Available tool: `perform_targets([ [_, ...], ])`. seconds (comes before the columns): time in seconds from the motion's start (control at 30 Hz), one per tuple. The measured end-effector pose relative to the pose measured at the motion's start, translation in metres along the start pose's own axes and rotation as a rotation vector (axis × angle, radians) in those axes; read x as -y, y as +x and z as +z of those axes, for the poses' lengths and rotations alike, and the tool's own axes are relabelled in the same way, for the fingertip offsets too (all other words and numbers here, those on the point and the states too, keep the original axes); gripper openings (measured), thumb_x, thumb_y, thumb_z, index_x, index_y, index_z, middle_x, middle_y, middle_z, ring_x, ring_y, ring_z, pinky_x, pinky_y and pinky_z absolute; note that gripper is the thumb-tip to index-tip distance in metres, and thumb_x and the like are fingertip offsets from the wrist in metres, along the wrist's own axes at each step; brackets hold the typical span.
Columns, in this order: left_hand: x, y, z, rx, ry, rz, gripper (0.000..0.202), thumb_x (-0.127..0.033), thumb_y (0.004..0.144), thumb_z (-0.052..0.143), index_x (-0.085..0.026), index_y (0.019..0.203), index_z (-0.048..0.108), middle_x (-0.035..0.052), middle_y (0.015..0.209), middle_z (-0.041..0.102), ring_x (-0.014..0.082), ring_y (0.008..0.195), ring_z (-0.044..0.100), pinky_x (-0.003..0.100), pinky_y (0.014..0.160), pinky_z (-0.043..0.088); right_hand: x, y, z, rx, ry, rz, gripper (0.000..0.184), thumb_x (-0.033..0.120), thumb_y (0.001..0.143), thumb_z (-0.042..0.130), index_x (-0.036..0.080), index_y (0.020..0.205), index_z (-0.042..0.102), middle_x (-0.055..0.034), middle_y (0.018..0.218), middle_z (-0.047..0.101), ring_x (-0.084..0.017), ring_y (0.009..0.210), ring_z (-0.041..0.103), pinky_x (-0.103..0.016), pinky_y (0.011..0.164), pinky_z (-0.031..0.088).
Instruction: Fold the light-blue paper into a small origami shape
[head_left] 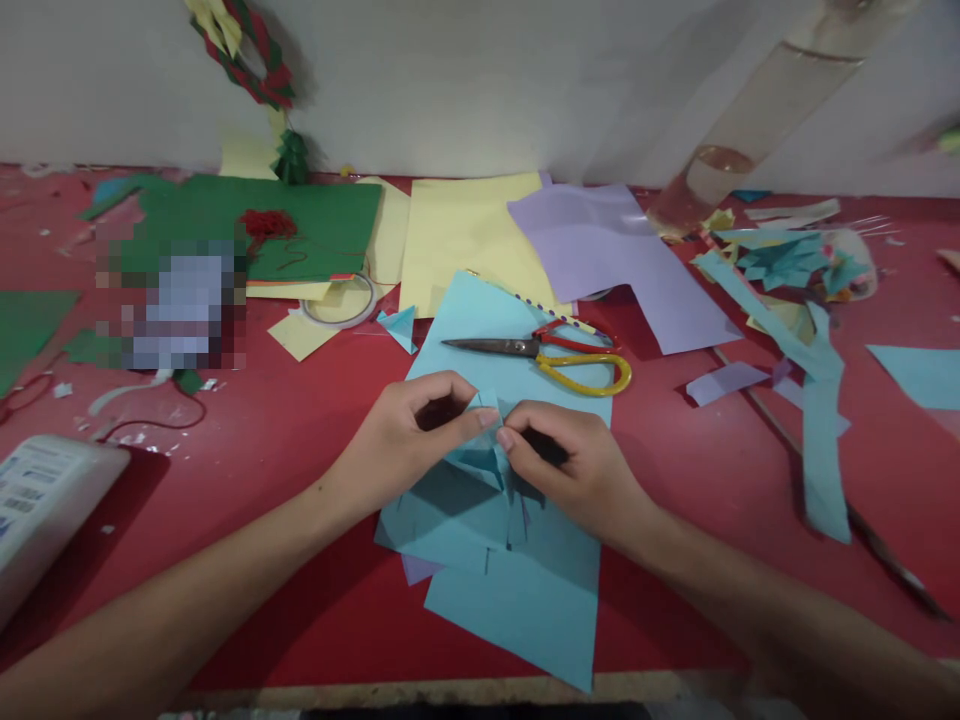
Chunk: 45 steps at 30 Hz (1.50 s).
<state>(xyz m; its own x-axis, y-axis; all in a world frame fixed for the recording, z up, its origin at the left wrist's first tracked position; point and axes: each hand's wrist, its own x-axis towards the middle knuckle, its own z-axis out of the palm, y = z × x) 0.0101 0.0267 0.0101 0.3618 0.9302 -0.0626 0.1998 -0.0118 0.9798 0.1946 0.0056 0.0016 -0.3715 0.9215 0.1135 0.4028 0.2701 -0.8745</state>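
Observation:
Between my two hands is a small folded piece of light blue paper (486,458). My left hand (420,425) pinches its upper left side, thumb on top. From the other side, my right hand (577,465) grips the paper's right edge between thumb and index finger. Part of the fold is hidden behind my fingers. Below lie light blue sheets (532,610), some with short cuts or dark marks along their edges. Scissors (544,355) with one red and one yellow handle lie on the blue paper just beyond my hands, blades pointing left.
A roll of tape (373,300), green paper (330,215), yellow paper (472,225) and purple paper (600,240) lie toward the wall. At right are blue strips (823,450) and a clear bottle (720,155). A white box (64,500) stands left; a wreath (262,60) hangs above.

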Motion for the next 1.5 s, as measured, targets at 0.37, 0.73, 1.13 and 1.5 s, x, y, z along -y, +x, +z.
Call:
perform_targets([
  [0.37,0.004,-0.005,0.005,-0.088,-0.106,0.033,0.019,-0.026,0.08,0.069,-0.016,0.071,0.055,-0.0057,0.061,0.041,0.0061,0.058,0.037,0.017,0.051,0.032,0.003,0.001,-0.001,-0.005,0.081,0.02,0.025,0.025,0.091,0.053,0.018,0.067,0.048,0.0058,0.059,0.043,-0.006,0.051,0.037,-0.019,0.048,0.031],
  [0.73,0.005,-0.01,0.014,-0.18,0.165,0.152,0.02,-0.031,0.091,0.054,-0.019,0.077,0.047,-0.0069,0.06,0.035,0.0058,0.052,0.034,0.017,0.046,0.028,0.001,0.0,0.004,0.026,0.105,0.035,0.025,0.026,0.091,0.053,0.018,0.068,0.048,0.0058,0.059,0.043,-0.006,0.053,0.037,-0.019,0.048,0.03],
  [1.13,0.005,-0.012,0.011,-0.333,0.503,0.427,0.01,-0.027,0.09,0.056,-0.018,0.085,0.056,-0.0078,0.054,0.043,0.0046,0.044,0.037,0.017,0.042,0.029,0.002,-0.001,0.003,0.078,0.21,0.084,0.029,0.033,0.092,0.052,0.019,0.068,0.046,0.006,0.057,0.044,-0.006,0.05,0.038,-0.019,0.047,0.032],
  [1.5,0.003,-0.012,0.014,-0.398,0.55,0.448,0.015,-0.028,0.09,0.057,-0.016,0.081,0.061,-0.0052,0.054,0.053,0.0048,0.044,0.043,0.018,0.042,0.03,0.003,-0.002,0.005,0.077,0.195,0.096,0.03,0.033,0.092,0.053,0.019,0.067,0.045,0.0055,0.055,0.045,-0.007,0.048,0.04,-0.019,0.046,0.033],
])
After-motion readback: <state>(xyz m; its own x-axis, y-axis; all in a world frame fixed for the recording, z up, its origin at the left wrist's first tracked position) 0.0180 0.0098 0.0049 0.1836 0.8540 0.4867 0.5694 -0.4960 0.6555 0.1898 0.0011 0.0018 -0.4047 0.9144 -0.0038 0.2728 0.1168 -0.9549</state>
